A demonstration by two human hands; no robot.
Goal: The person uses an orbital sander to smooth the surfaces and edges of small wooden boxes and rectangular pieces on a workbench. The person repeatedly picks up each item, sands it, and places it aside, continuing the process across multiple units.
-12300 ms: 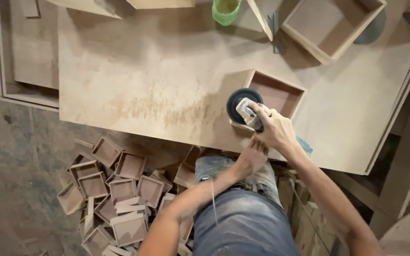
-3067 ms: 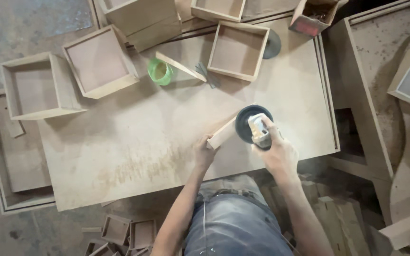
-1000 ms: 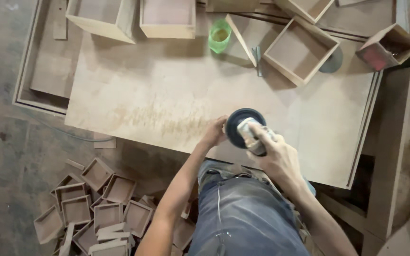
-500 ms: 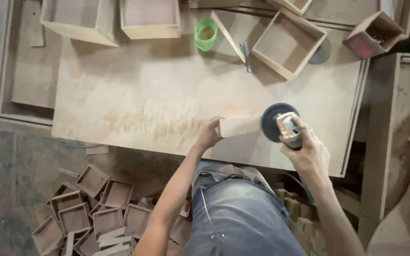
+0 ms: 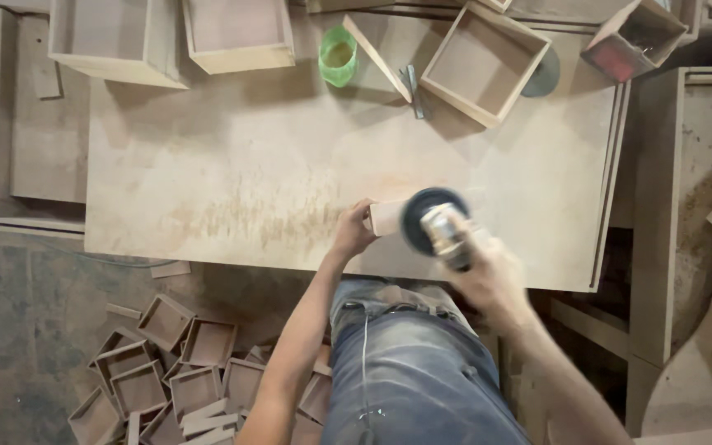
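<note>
At the near edge of the worktable point(image 5: 208, 181), left hand point(image 5: 352, 235) clamps one end of a small wooden piece point(image 5: 387, 216), fingers wrapped over it, pinning it flat to the board. Likely held so to keep it from skating under the tool. Right hand point(image 5: 488, 276) is closed round the body of a disc sander point(image 5: 434, 227), dark round pad laid on the other end of the piece, just beside the left fingers. Motion blur on the right hand; exact finger placement unclear.

Beyond the grip, well apart: green cup point(image 5: 338, 56), a thin wooden strip point(image 5: 377, 58) lying aslant, a small metal tool point(image 5: 414, 89) beside it, and an open wooden box point(image 5: 484, 62). Two more boxes point(image 5: 236, 33) stand at the far left of the table. Nothing lies between these and the hands. Below the table edge, left of the person's jeans point(image 5: 405, 371), a heap of small box frames point(image 5: 166, 371) on the floor.
</note>
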